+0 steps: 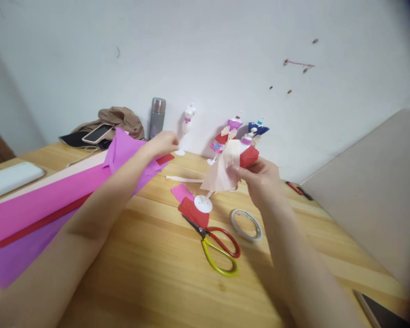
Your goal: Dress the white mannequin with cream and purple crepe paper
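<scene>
My right hand (259, 180) is closed on a small mannequin (222, 171) that wears a pale paper dress, and its fingers pinch a red paper piece (248, 156) against the figure. The mannequin's white round base (203, 203) hangs just above the table. My left hand (163, 143) reaches far over the pink and purple paper sheets (54, 196); its fingers are curled, and what they hold is hidden. A red paper strip (166, 159) lies right under that hand.
Scissors (218, 246) with red and yellow handles, red and pink paper scraps (187, 202) and a tape roll (246, 224) lie on the wooden table (157, 273). Dressed mannequins (241, 134), a bare one (187, 123), a flask (156, 117), a phone (97, 133) on cloth stand behind.
</scene>
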